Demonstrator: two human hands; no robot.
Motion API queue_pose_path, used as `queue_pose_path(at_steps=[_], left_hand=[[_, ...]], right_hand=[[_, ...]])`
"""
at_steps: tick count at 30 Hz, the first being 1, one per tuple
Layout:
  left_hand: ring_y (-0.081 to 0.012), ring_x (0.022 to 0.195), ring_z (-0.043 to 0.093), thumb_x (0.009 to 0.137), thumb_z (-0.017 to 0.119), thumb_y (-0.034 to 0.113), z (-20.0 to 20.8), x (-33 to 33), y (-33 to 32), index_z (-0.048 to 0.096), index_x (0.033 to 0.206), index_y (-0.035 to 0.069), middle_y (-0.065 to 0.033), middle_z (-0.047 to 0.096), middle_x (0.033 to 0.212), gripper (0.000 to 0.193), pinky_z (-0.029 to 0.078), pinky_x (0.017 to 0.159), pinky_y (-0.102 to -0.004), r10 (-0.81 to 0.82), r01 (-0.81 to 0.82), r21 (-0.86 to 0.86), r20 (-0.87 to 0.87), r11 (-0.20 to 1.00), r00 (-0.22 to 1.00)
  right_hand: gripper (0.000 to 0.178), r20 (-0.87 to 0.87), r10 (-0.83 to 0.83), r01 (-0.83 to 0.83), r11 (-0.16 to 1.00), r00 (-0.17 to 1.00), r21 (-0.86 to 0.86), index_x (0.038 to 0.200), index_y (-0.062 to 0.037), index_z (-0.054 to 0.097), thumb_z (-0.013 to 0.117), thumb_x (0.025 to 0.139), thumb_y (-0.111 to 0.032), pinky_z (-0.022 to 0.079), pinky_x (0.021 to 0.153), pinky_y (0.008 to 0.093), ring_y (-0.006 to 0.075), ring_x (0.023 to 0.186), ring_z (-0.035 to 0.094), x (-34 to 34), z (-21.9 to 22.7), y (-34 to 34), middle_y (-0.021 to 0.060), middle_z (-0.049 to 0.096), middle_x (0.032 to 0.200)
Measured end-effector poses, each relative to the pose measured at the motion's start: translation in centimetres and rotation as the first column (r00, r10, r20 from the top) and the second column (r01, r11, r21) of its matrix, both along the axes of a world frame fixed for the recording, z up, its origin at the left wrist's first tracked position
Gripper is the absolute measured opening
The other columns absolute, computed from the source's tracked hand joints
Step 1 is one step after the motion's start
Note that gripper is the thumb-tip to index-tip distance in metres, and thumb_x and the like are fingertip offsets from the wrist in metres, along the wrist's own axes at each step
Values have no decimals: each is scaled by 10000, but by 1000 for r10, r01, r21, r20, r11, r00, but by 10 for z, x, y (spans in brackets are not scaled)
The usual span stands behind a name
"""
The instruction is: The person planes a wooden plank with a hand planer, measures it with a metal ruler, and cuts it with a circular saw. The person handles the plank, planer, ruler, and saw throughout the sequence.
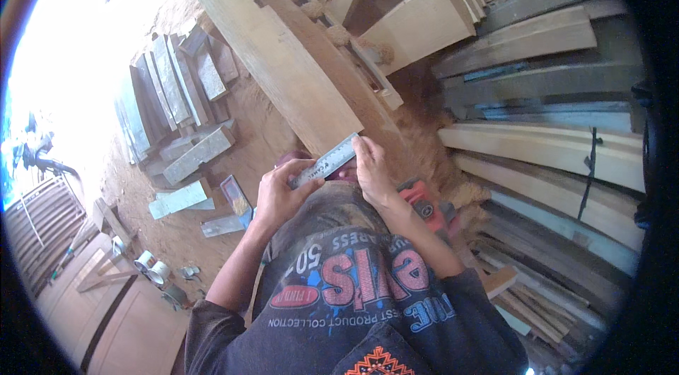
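Note:
A short, flat silver metal ruler (pixel 327 161) with dark print lies slantwise between my two hands, close to the near end of a long wooden board (pixel 283 57). My left hand (pixel 280 192) grips its lower left end, thumb along the near edge. At the upper right end, my right hand (pixel 370 166) pinches it between thumb and fingers, beside the board's near corner. Whether the ruler touches the board I cannot tell. The board runs away to the upper left and has a notch in its right edge.
A red power tool (pixel 424 207) sits by my right forearm. Stacked planks (pixel 544 149) fill the right side. Short wood pieces (pixel 170 85) lie on the sawdust-covered ground at left, above a small tray (pixel 233 195). Cans (pixel 152 265) stand near pale panels (pixel 134 329) at lower left.

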State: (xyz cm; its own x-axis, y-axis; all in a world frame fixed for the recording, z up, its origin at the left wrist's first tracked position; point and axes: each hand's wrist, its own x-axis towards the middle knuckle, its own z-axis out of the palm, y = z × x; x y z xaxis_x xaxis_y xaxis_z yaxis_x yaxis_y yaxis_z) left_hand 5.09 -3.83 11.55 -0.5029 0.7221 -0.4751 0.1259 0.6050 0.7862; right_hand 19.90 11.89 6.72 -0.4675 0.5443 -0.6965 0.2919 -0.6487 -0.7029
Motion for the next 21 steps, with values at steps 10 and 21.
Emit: queue_pose_path(at_steps=[10, 21], left_hand=[[-241, 1020, 765, 862, 932, 273, 30, -6, 11, 788, 1255, 59, -151, 819, 1134, 470, 606, 880, -413, -59, 54, -80, -60, 995, 996], [-373, 1008, 790, 890, 885, 295, 64, -6, 30, 784, 1236, 62, -199, 798, 1138, 429, 615, 871, -451, -232, 197, -147, -274, 969, 933]], right_hand=[[332, -34, -129, 125, 986, 991, -109, 1028, -65, 610, 539, 1147, -367, 587, 538, 300, 161, 650, 701, -8, 3, -8, 60, 696, 859], [308, -98, -287, 258, 936, 953, -240, 1041, -49, 658, 553, 1134, -323, 630, 571, 331, 167, 680, 709, -13, 2, -12, 75, 709, 888]])
